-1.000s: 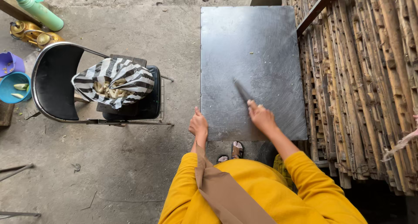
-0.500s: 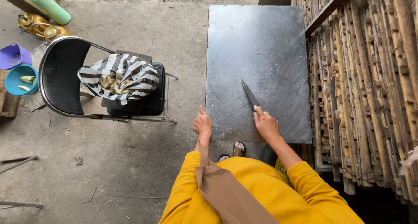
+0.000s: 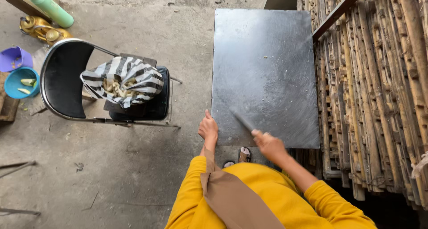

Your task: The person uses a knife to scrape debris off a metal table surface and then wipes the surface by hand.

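The knife point(image 3: 241, 120) lay with its dark blade flat against the near left part of the tabletop point(image 3: 267, 46), the tip pointing up and to the left. The right hand point(image 3: 267, 145) gripped its handle, fingers curled tight around it at the tabletop's near edge. The left hand point(image 3: 208, 128) rested against the near left corner of the tabletop, fingers pressed together and holding nothing.

The dark, scuffed slab carried only a few pale flecks, with no piece lying under the blade, so cutting did not appear to be under way at that instant. As a judgement, some share of the work was already done: the striped bag point(image 3: 125, 79) on the black chair point(image 3: 67, 84) to the left sat open with pale cut pieces inside.

A great stack of cane stalks point(image 3: 379, 91) stood just right of the tabletop, suggesting plenty remained. Farther left on the concrete floor were a blue bowl point(image 3: 18, 83) and a green bottle point(image 3: 49, 7).
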